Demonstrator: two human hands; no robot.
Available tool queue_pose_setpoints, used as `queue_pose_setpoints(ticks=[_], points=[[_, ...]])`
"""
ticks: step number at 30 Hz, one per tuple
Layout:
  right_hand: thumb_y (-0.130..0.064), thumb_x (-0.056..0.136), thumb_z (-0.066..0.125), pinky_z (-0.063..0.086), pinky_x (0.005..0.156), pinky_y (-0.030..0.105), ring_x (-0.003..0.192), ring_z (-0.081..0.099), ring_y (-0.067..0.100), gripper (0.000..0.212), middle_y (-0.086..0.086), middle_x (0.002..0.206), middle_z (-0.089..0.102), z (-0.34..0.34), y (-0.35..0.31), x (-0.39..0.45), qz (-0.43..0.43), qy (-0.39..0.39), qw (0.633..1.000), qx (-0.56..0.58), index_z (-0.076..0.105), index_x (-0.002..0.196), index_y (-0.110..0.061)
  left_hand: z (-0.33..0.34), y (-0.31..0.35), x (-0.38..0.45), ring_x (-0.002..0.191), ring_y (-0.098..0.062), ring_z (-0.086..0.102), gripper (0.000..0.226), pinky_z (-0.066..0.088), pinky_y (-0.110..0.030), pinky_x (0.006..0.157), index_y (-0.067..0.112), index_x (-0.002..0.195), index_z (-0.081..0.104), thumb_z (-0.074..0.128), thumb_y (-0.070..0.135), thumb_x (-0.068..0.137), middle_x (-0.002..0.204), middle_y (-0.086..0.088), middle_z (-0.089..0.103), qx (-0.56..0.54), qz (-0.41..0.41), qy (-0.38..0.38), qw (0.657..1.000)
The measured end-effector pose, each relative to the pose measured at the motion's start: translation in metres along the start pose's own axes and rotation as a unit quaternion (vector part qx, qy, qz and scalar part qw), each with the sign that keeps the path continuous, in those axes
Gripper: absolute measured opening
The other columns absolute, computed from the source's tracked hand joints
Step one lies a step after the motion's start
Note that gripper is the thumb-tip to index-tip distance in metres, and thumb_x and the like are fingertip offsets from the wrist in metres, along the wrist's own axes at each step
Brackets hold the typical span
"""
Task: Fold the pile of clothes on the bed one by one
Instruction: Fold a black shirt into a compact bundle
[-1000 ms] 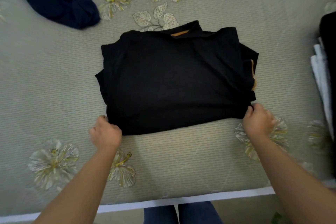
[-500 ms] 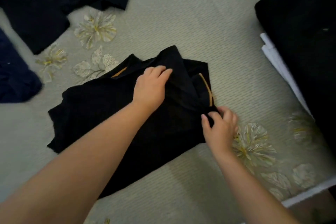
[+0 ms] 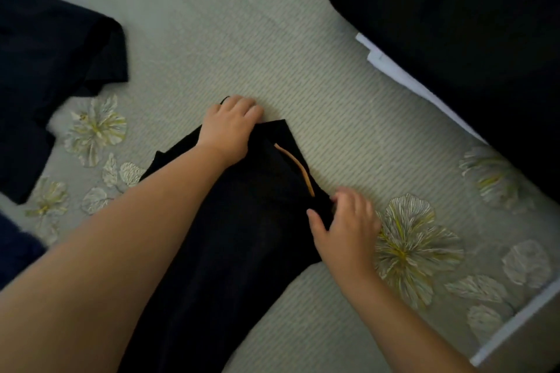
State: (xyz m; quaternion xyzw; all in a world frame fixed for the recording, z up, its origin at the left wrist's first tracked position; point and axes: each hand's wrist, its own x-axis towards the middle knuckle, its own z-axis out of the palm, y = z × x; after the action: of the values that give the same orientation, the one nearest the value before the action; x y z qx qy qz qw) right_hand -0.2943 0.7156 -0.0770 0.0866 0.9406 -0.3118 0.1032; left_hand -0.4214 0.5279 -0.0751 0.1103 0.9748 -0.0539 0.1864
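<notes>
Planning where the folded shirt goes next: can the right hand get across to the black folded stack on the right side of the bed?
Probably yes: the right hand pinches the folded black shirt's corner, and only bare bedspread lies between it and the black folded stack.

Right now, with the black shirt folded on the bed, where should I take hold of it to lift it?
Probably by the two corners of its right edge, where the hands already are. The left hand grips the far corner of the black shirt, the right hand pinches the near corner by the orange trim. Come from the right, thumbs on top.
</notes>
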Motion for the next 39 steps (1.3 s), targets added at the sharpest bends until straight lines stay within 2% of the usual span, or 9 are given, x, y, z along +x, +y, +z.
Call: queue_pose_setpoints(ticks=[3, 10, 14, 17, 25, 30, 34, 36, 39], points=[[-0.042, 0.083, 0.058, 0.021, 0.090, 0.037, 0.113, 0.045, 0.022, 0.054, 0.003, 0.119, 0.055, 0.006, 0.001, 0.001, 0.032, -0.076, 0.992, -0.095, 0.045, 0.126, -0.012, -0.003, 0.009, 0.007, 0.137, -0.023, 0.018, 0.062, 0.015, -0.039, 0.111, 0.018, 0.141, 0.030, 0.055, 0.012, 0.085, 0.148, -0.003, 0.027, -0.015, 0.087, -0.033, 0.996], [-0.032, 0.088, 0.053, 0.024, 0.084, 0.034, 0.102, 0.049, 0.020, 0.021, -0.001, 0.101, 0.060, 0.007, -0.012, 0.001, 0.032, -0.087, 0.992, -0.081, 0.059, 0.100, -0.017, -0.011, 0.007, 0.011, 0.109, -0.028, 0.039, 0.031, 0.033, -0.033, 0.090, 0.010, 0.120, 0.053, 0.046, 0.007, 0.089, 0.115, -0.013, 0.050, -0.027, 0.056, -0.116, 0.991], [-0.008, 0.066, 0.076, 0.032, 0.065, 0.034, 0.062, 0.059, 0.030, 0.016, 0.010, 0.062, 0.061, -0.002, -0.025, -0.015, -0.030, -0.015, 0.999, -0.023, 0.061, 0.068, -0.004, -0.012, -0.005, -0.009, 0.103, -0.030, 0.045, 0.023, 0.030, -0.022, 0.079, -0.001, 0.105, 0.055, 0.045, -0.003, 0.085, 0.107, -0.017, 0.052, -0.136, 0.046, -0.039, 0.989], [0.000, 0.054, 0.081, 0.030, 0.060, 0.029, 0.043, 0.053, 0.024, 0.027, 0.003, 0.046, 0.054, -0.010, -0.042, -0.035, -0.094, 0.021, 0.995, -0.010, 0.055, 0.056, -0.007, -0.019, -0.021, -0.041, 0.098, -0.032, 0.049, 0.020, 0.029, -0.022, 0.075, -0.004, 0.099, 0.055, 0.045, -0.008, 0.082, 0.104, -0.021, 0.054, -0.177, 0.039, 0.030, 0.983], [-0.002, 0.048, 0.080, 0.023, 0.070, 0.028, 0.055, 0.057, 0.018, 0.026, -0.004, 0.058, 0.060, 0.004, -0.116, -0.146, -0.237, 0.053, 0.970, -0.020, 0.063, 0.062, -0.014, -0.018, -0.097, -0.198, 0.080, -0.047, 0.058, 0.019, 0.047, -0.048, 0.073, -0.016, 0.084, 0.061, 0.052, -0.019, 0.068, 0.087, -0.033, 0.060, -0.118, 0.103, 0.201, 0.967], [0.000, 0.042, 0.081, 0.024, 0.069, 0.029, 0.056, 0.057, 0.018, 0.030, -0.004, 0.065, 0.063, 0.056, -0.138, -0.237, -0.276, 0.017, 0.960, -0.036, 0.064, 0.061, -0.016, 0.027, -0.136, -0.301, 0.086, -0.035, 0.059, 0.025, 0.050, -0.043, 0.075, -0.015, 0.079, 0.062, 0.041, -0.001, 0.079, 0.088, -0.032, 0.062, -0.095, 0.090, 0.210, 0.969], [-0.004, 0.039, 0.085, 0.027, 0.069, 0.029, 0.054, 0.058, 0.015, 0.029, -0.005, 0.064, 0.065, 0.115, -0.120, -0.293, -0.278, -0.064, 0.953, -0.097, 0.067, 0.057, -0.018, 0.094, -0.154, -0.364, 0.089, -0.036, 0.059, 0.013, 0.049, -0.040, 0.076, -0.012, 0.074, 0.064, 0.053, -0.007, 0.073, 0.085, -0.031, 0.064, -0.109, 0.061, 0.152, 0.980], [-0.016, 0.029, 0.089, 0.028, 0.068, 0.028, 0.051, 0.057, 0.013, 0.034, -0.007, 0.058, 0.062, 0.135, -0.105, -0.313, -0.283, -0.130, 0.935, -0.168, 0.067, 0.054, -0.020, 0.131, -0.158, -0.387, 0.095, -0.044, 0.062, 0.024, 0.050, -0.050, 0.080, -0.012, 0.084, 0.066, 0.066, -0.020, 0.062, 0.097, -0.032, 0.064, -0.106, 0.013, 0.088, 0.990], [-0.028, 0.033, 0.090, 0.026, 0.066, 0.028, 0.058, 0.058, 0.015, 0.040, -0.005, 0.065, 0.061, 0.144, -0.092, -0.328, -0.264, -0.128, 0.938, -0.183, 0.068, 0.066, -0.019, 0.160, -0.160, -0.413, 0.130, -0.039, 0.035, 0.054, 0.024, -0.046, 0.109, -0.005, 0.127, 0.048, 0.054, -0.018, 0.075, 0.136, -0.023, 0.043, -0.152, -0.124, 0.012, 0.981]])
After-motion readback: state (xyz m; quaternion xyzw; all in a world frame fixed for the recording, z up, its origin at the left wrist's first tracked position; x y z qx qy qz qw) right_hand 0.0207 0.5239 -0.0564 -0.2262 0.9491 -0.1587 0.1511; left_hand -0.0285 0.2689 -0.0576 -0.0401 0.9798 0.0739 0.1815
